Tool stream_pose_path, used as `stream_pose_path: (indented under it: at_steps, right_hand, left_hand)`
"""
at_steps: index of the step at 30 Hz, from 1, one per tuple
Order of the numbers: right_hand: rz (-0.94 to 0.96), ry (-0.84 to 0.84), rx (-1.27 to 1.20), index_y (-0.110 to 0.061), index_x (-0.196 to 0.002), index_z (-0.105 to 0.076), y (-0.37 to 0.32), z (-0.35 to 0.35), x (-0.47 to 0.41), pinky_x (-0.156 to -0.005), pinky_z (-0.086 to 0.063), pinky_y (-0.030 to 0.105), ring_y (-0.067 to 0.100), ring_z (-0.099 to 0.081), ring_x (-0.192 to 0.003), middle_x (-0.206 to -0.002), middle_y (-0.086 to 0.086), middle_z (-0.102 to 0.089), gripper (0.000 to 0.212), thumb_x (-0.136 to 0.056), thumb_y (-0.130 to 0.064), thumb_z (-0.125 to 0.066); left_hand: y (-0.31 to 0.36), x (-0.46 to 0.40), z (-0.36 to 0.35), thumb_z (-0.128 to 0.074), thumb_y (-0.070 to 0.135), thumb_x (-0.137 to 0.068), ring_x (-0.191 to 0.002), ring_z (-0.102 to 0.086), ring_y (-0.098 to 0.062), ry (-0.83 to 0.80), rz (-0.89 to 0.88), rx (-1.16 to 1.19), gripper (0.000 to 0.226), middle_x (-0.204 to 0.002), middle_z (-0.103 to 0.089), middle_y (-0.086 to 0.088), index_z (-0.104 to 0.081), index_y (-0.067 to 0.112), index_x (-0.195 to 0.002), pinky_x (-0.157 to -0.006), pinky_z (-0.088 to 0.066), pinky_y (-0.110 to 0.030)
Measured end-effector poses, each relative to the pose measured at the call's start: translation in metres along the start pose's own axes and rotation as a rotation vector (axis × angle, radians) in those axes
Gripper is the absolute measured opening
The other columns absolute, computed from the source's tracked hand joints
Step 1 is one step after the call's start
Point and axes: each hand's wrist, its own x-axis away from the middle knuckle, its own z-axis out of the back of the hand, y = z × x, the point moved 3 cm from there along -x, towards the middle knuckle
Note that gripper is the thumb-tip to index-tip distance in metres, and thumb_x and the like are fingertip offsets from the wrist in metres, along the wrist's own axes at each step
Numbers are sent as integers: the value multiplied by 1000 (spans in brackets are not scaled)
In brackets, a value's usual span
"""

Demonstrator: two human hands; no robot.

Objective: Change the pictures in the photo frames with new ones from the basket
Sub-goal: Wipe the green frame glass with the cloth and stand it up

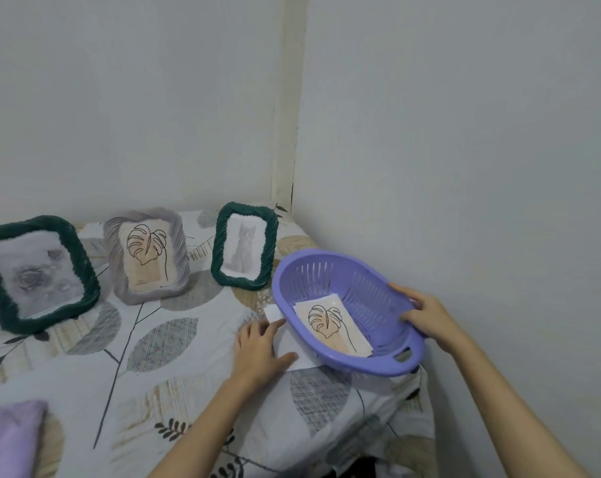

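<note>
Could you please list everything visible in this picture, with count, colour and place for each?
photo frames: three; dark green at far left with a grey rose picture, grey in the middle with a leaf drawing, dark green near the corner with a cat picture; all stand on the sheet.
basket: one, purple, slotted, tilted, at right.
leaf picture: one on top of a few sheets, beige with black lines, inside the basket.
white paper: one, partly under the basket.
bed sheet: one, white with leaf print.
purple cloth: one, bottom left.
hands: left hand rests on the white paper; right hand grips the basket rim.

Soft even light, blurry, wide-angle distortion
</note>
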Motion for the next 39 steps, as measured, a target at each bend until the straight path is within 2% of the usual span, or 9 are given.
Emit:
stream_pose_path:
  at_steps: [3, 7, 12, 17, 22, 26, 29, 36, 39]
  right_hand:
    - [-11, 75, -131, -21, -128, -53, 1, 9, 2, -76, -51, 20, 14, -56, -100, -124, 6, -60, 61, -77, 13, -50]
    - [-137, 158, -396, -24, -130, -52, -1, 19, 9, -55, -51, 24, 17, -55, -77, -105, 4, -63, 59, -81, 9, -50]
    - [-185, 176, -525, -22, -132, -49, -2, 19, 7, -49, -51, 20, 15, -56, -69, -105, 3, -61, 58, -82, 9, -48]
    - [-207, 194, -552, -23, -133, -49, 3, 13, 10, -51, -50, 22, 18, -55, -73, -102, 4, -61, 59, -82, 8, -48]
    - [-220, 237, -655, -21, -134, -47, 4, 12, 14, -46, -49, 18, 18, -54, -79, -102, -1, -60, 59, -83, 8, -48]
    - [-216, 247, -725, -20, -134, -47, 3, 15, 17, -45, -48, 16, 11, -57, -64, -96, -5, -62, 59, -83, 10, -47]
    - [-214, 249, -742, -18, -135, -46, 5, 16, 19, -45, -48, 16, 14, -54, -67, -105, 1, -60, 60, -83, 10, -46]
    - [-232, 247, -731, -17, -136, -44, 12, 10, 25, -43, -48, 14, 10, -57, -64, -110, -1, -58, 59, -84, 11, -45]
    - [-215, 239, -678, -17, -136, -44, 11, 9, 27, -44, -48, 13, 11, -55, -69, -108, 0, -59, 59, -84, 11, -45]
  left_hand:
    - [2, 0, 2, -63, 51, -75, -127, -25, -23, -12, 39, 40, 76, -138, -33, -2, -28, 34, -141, -106, -20, -35]
    - [9, -7, 4, -73, 37, -71, -125, -27, -28, -60, 123, 165, 87, -135, -32, -8, -26, 32, -143, -104, -23, -34]
    - [14, -16, 1, -79, 22, -66, -125, -35, -32, -125, 230, 279, 99, -132, -39, -15, -20, 33, -144, -106, -30, -39]
    - [24, -20, -2, -69, 5, -67, -116, -49, -30, -140, 180, 292, 82, -121, -55, -10, -36, 35, -137, -101, -39, -39]
    - [26, -26, -2, -67, -4, -68, -112, -48, -28, -151, 140, 280, 62, -125, -44, -11, -55, 30, -119, -88, -39, -28]
    - [35, -29, -3, -55, -11, -73, -120, -44, -26, -162, 138, 297, 60, -134, -41, -10, -56, 27, -119, -90, -39, -28]
    - [40, -26, -4, -50, -14, -73, -123, -43, -23, -142, 124, 331, 63, -136, -42, -6, -56, 26, -122, -92, -40, -27]
    - [27, -13, 12, -53, -17, -67, -100, -49, -18, 58, 112, 582, 61, -115, -52, -4, -62, 20, -115, -70, -34, -15]
    - [-4, -12, 36, -56, -18, -65, -106, -48, -19, 202, 162, 733, 63, -122, -52, -4, -61, 20, -115, -81, -38, -20]
